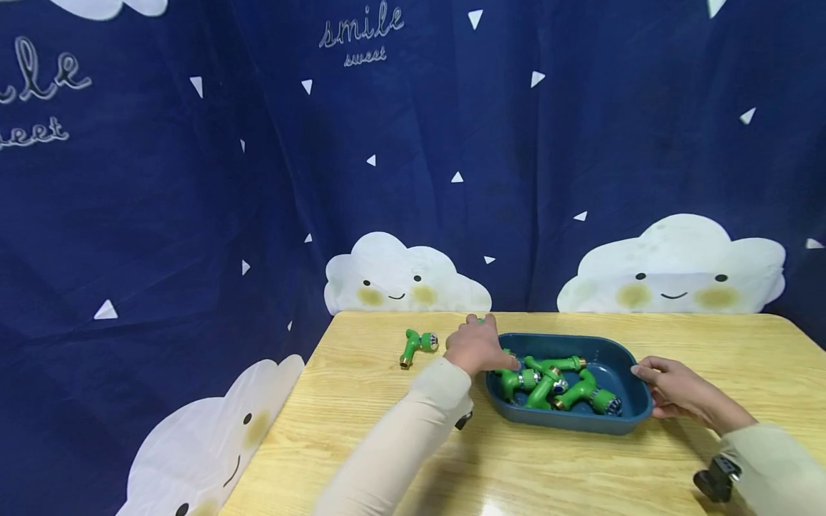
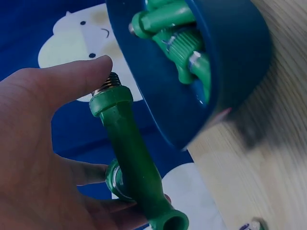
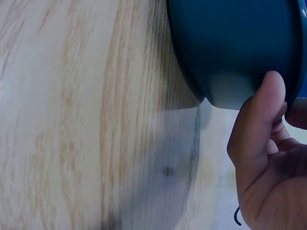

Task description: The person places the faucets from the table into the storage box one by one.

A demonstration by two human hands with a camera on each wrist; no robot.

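My left hand (image 1: 474, 349) is at the left end of a dark blue plastic bin (image 1: 561, 419). It holds a green faucet (image 2: 136, 153) with a threaded metal end; in the left wrist view the thumb is at the thread and fingers lie behind the body. In the head view that faucet is mostly hidden by the hand. Several similar green faucets (image 1: 584, 390) lie jumbled inside the bin. My right hand (image 1: 677, 390) grips the bin's right end, its thumb (image 3: 272, 88) against the outer wall in the right wrist view.
One more green faucet (image 1: 413, 347) lies on the wooden table (image 1: 361, 387), left of the bin. A dark blue curtain (image 1: 400, 193) with white clouds hangs behind the table's far edge and along its left side.
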